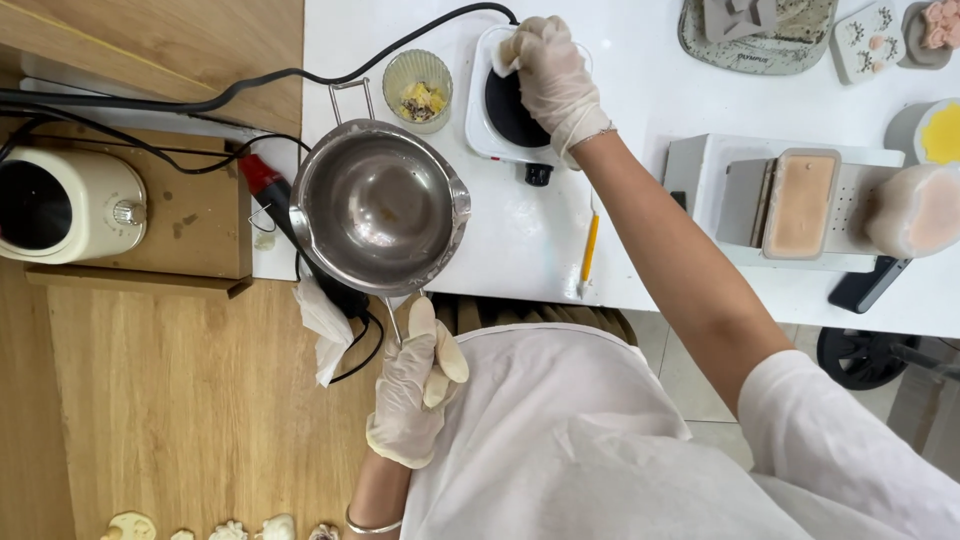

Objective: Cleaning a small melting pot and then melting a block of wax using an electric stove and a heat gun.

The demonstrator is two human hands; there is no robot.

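A metal pot (380, 207) is held over the table edge by the left hand (415, 395). A glass cup (417, 90) is seen behind the pot. A hot plate (508, 105) is placed right of the cup, and the right hand (552, 80) is laid on it.

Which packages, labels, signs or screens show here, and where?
No screens or signs.
Grey tray, top right on the white table: small dark print on its near rim.
Block in a clear rectangular wrap on the white cutter stand, right: peach-pink, unlabelled.
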